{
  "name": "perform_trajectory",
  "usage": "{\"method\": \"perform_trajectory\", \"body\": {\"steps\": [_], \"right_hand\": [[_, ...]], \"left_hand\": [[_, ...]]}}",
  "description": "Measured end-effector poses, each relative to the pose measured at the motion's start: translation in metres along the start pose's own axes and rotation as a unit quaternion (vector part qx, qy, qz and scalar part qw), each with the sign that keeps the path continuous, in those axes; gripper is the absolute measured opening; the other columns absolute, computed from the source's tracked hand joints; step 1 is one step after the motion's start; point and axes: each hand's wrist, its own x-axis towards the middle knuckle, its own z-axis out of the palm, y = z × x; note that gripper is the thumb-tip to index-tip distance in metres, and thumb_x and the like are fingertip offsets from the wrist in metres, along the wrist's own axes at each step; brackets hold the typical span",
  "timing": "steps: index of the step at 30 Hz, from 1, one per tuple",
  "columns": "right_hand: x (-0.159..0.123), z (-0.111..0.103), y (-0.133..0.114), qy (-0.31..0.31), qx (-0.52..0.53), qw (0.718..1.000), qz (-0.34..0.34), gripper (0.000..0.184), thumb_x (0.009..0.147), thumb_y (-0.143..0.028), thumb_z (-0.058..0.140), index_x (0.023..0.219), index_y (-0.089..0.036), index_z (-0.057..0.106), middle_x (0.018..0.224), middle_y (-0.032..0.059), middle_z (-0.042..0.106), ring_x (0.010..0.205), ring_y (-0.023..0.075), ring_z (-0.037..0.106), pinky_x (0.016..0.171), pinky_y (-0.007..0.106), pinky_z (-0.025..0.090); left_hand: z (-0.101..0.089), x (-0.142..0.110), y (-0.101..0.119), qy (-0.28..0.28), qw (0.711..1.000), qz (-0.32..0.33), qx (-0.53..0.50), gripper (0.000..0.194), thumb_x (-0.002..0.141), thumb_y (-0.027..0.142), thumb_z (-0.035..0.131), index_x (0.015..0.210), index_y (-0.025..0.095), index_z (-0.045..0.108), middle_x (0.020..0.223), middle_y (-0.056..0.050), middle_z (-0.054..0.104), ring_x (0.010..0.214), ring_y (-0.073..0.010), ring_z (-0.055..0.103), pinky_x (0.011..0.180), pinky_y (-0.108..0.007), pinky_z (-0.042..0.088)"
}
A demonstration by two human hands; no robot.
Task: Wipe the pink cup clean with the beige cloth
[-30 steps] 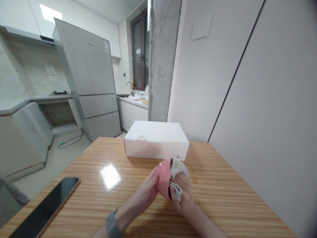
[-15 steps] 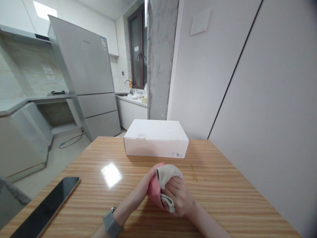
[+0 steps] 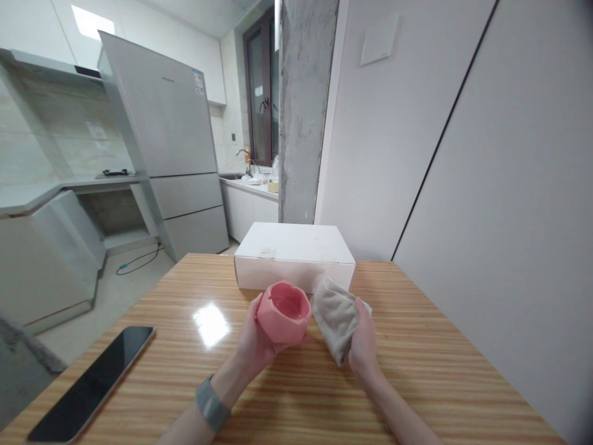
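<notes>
Hands are holding separate things over the wooden counter (image 3: 417,377): the left hand (image 3: 250,349), curled around its base, is gripping a pink faceted ceramic cup (image 3: 283,313) with the mouth tilted up, while the right hand (image 3: 364,340) is clasping a crumpled beige cloth (image 3: 336,324) just beside it. A black smartphone (image 3: 90,386) is lying at 8 o'clock, a white cardboard box (image 3: 294,250) is sitting at 12 o'clock, and a steel refrigerator (image 3: 160,111) is standing farther off at 11 o'clock.

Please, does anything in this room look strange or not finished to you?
Yes: the pillar behind the white box is rough and streaky grey, so it looks unfinished beside the smooth white wall panels.
</notes>
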Motion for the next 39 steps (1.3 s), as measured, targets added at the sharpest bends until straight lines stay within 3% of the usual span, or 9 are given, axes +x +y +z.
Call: {"method": "perform_trajectory", "body": {"steps": [5, 9, 14, 20, 23, 27, 31, 36, 39], "right_hand": [[0.003, 0.016, -0.016, 0.002, 0.203, 0.945, 0.258, 0.025, 0.086, -0.038, 0.053, 0.093, -0.02, 0.07, 0.091, 0.0034, 0.075, 0.082, 0.0221, 0.07, 0.07, 0.033, 0.057], [-0.019, 0.022, -0.027, -0.185, 0.188, 0.924, 0.278, 0.037, 0.085, -0.046, 0.058, 0.111, -0.02, 0.065, 0.085, 0.0043, 0.074, 0.057, 0.0179, 0.064, 0.046, 0.027, 0.05], [-0.028, 0.008, -0.026, -0.319, 0.06, 0.915, 0.239, 0.048, 0.071, -0.042, 0.077, 0.113, -0.022, 0.064, 0.069, 0.0008, 0.07, 0.051, 0.0129, 0.059, 0.05, 0.024, 0.049], [-0.024, 0.01, -0.014, -0.259, 0.038, 0.923, 0.283, 0.047, 0.067, -0.061, 0.072, 0.085, -0.018, 0.071, 0.052, -0.0001, 0.062, 0.04, 0.0122, 0.052, 0.04, 0.022, 0.043], [-0.024, 0.016, -0.01, -0.213, 0.054, 0.931, 0.292, 0.047, 0.069, -0.063, 0.069, 0.083, -0.018, 0.071, 0.049, -0.0011, 0.062, 0.039, 0.0138, 0.053, 0.043, 0.025, 0.045], [-0.027, 0.024, -0.006, -0.158, 0.104, 0.948, 0.254, 0.045, 0.074, -0.058, 0.066, 0.098, -0.021, 0.071, 0.082, 0.0041, 0.074, 0.08, 0.025, 0.069, 0.077, 0.037, 0.054], [-0.031, 0.027, 0.006, -0.127, 0.121, 0.967, 0.187, 0.044, 0.076, -0.055, 0.066, 0.106, -0.022, 0.069, 0.108, 0.0043, 0.071, 0.111, 0.0245, 0.061, 0.1, 0.038, 0.043], [-0.034, 0.024, 0.016, -0.103, 0.129, 0.975, 0.15, 0.046, 0.08, -0.056, 0.063, 0.112, -0.023, 0.066, 0.118, 0.0035, 0.067, 0.124, 0.0222, 0.05, 0.107, 0.037, 0.036], [-0.032, 0.022, 0.012, -0.102, 0.119, 0.977, 0.146, 0.047, 0.079, -0.056, 0.064, 0.112, -0.022, 0.066, 0.116, 0.0042, 0.067, 0.123, 0.0232, 0.051, 0.107, 0.038, 0.037]], "left_hand": [[0.002, -0.005, -0.001, -0.069, 0.992, -0.101, -0.013, 0.069, 0.084, 0.061, 0.045, 0.133, 0.013, 0.044, 0.103, -0.017, 0.068, 0.089, -0.0336, 0.068, 0.065, -0.041, 0.057], [0.001, -0.004, -0.007, -0.112, 0.98, -0.16, 0.034, 0.073, 0.083, 0.068, 0.038, 0.13, 0.012, 0.049, 0.101, -0.018, 0.069, 0.079, -0.036, 0.069, 0.053, -0.041, 0.056], [-0.006, -0.002, -0.009, -0.104, 0.983, -0.145, 0.051, 0.073, 0.082, 0.068, 0.04, 0.129, 0.013, 0.051, 0.107, -0.017, 0.068, 0.078, -0.0365, 0.069, 0.05, -0.04, 0.053], [-0.005, -0.004, -0.007, -0.126, 0.97, -0.199, 0.057, 0.077, 0.08, 0.072, 0.041, 0.133, 0.017, 0.048, 0.109, -0.016, 0.068, 0.082, -0.0352, 0.069, 0.056, -0.041, 0.055], [-0.004, 0.0, -0.013, -0.1, 0.981, -0.158, 0.051, 0.074, 0.081, 0.068, 0.042, 0.131, 0.014, 0.051, 0.109, -0.015, 0.069, 0.084, -0.0326, 0.069, 0.064, -0.041, 0.055], [0.002, 0.007, -0.02, -0.037, 0.999, -0.019, 0.036, 0.059, 0.086, 0.056, 0.048, 0.121, 0.009, 0.059, 0.108, -0.013, 0.07, 0.098, -0.0272, 0.066, 0.088, -0.037, 0.049], [0.009, 0.004, -0.02, -0.022, 0.998, 0.034, 0.05, 0.053, 0.087, 0.05, 0.05, 0.121, 0.01, 0.059, 0.113, -0.013, 0.068, 0.109, -0.0284, 0.061, 0.095, -0.037, 0.046], [0.005, -0.002, -0.021, -0.063, 0.99, 0.102, 0.073, 0.064, 0.08, 0.034, 0.066, 0.138, 0.024, 0.04, 0.134, -0.011, 0.054, 0.118, -0.0289, 0.054, 0.095, -0.041, 0.046], [0.0, -0.001, -0.022, -0.127, 0.983, 0.086, 0.105, 0.067, 0.078, 0.033, 0.07, 0.137, 0.019, 0.041, 0.132, -0.015, 0.054, 0.12, -0.03, 0.052, 0.099, -0.039, 0.043]]}}
